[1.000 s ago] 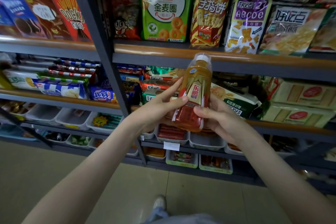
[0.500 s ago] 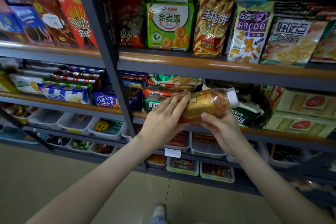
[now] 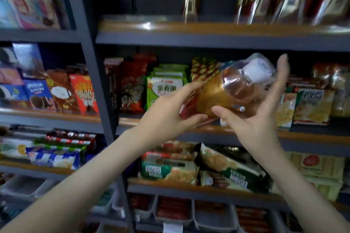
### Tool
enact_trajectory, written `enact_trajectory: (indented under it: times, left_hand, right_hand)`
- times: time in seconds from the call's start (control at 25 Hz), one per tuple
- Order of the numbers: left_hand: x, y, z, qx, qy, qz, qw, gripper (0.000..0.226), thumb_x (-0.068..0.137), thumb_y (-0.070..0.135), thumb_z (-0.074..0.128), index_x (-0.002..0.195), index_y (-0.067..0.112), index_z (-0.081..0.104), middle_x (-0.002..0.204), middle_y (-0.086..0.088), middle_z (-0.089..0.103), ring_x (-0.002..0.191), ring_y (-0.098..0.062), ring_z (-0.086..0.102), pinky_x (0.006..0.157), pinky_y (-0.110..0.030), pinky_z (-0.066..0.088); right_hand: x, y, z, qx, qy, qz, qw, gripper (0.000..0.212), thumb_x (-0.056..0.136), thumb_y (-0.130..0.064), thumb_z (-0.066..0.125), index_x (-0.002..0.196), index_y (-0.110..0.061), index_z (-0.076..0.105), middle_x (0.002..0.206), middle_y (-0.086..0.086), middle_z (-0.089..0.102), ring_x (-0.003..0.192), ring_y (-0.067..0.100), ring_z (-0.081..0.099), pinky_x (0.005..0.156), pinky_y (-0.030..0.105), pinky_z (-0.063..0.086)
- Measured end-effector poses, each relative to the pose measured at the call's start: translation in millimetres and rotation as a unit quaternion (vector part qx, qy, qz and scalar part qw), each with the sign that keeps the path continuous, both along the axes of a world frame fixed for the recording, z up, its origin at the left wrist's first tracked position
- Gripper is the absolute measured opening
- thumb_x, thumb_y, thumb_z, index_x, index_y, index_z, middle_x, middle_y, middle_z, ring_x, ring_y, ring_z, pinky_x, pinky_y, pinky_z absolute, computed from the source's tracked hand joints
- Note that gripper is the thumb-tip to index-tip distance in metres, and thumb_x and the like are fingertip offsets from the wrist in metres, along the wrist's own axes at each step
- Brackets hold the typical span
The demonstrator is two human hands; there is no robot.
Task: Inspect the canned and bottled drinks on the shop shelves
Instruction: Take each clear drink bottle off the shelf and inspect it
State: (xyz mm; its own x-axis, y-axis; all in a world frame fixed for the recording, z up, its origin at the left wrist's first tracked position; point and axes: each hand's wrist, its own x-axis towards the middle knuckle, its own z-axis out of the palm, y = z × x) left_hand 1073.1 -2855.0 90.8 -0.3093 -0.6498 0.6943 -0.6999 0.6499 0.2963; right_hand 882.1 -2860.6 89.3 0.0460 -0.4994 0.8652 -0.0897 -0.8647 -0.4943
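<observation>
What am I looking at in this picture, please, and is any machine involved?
No machine is involved: these are a person's two bare hands. The picture comes from a wide-angle camera worn on the person's head, looking forward and down, so both arms reach in from the bottom edge. The left hand grips the lower, red-labelled end of a plastic drink bottle filled with amber liquid. The bottle is tilted, its white cap pointing up to the right. The right hand cradles it with straight fingers, thumb against the body. Behind are grey shop shelves stocked with snacks: a green snack pack, a red Pocky box, and red packets in clear trays lower down. The picture is blurred, so small print cannot be read.
</observation>
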Motion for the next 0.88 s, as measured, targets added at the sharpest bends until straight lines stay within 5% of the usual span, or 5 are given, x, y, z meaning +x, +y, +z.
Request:
enact_trajectory:
  times: [0.12,0.24,0.32,0.52,0.88]
  left_hand:
    - [1,-16,80,-0.160,-0.025,-0.001,0.987,0.050,0.092,0.040,0.054,0.138,0.022,0.047,0.129,0.007,0.059,0.118,-0.009,0.056,0.095,-0.027,0.048]
    - [2,-36,124,-0.238,-0.039,0.059,0.969,0.049,0.094,0.041,0.045,0.139,0.021,0.046,0.129,0.004,0.059,0.116,-0.015,0.056,0.088,-0.035,0.052]
    - [5,-51,136,-0.258,-0.048,0.100,0.960,0.050,0.093,0.043,0.042,0.138,0.021,0.047,0.130,0.002,0.058,0.117,-0.018,0.055,0.084,-0.039,0.053]
    - [22,-83,147,-0.179,-0.081,0.161,0.967,0.048,0.096,0.039,0.050,0.141,0.022,0.044,0.138,-0.001,0.050,0.125,-0.021,0.049,0.094,-0.041,0.049]
    - [47,-108,157,-0.151,-0.083,0.165,0.971,0.047,0.096,0.045,0.049,0.136,0.022,0.051,0.136,-0.001,0.053,0.123,-0.022,0.050,0.090,-0.042,0.050]
  right_hand:
    - [-14,-13,67,-0.155,-0.051,-0.077,0.984,0.097,0.074,0.001,0.077,0.135,-0.010,0.003,0.142,-0.006,0.012,0.136,0.000,0.032,0.103,0.017,0.040]
    - [-30,-35,122,-0.228,-0.081,-0.176,0.954,0.108,0.083,-0.026,0.076,0.136,0.005,-0.013,0.142,0.006,0.010,0.140,0.011,0.026,0.113,0.023,0.027]
    - [-40,-52,145,-0.263,-0.055,-0.205,0.941,0.104,0.082,-0.028,0.077,0.144,-0.013,-0.006,0.143,0.014,0.022,0.135,0.016,0.036,0.110,0.022,0.032]
    - [-44,-69,195,-0.104,0.113,-0.288,0.945,0.100,0.077,-0.024,0.081,0.147,-0.038,0.011,0.138,-0.012,0.038,0.115,0.003,0.050,0.095,0.029,0.047]
    - [-28,-111,225,0.002,0.179,-0.349,0.920,0.101,0.075,-0.028,0.081,0.148,-0.032,0.011,0.095,0.006,0.060,0.065,0.013,0.057,0.059,0.019,0.043]
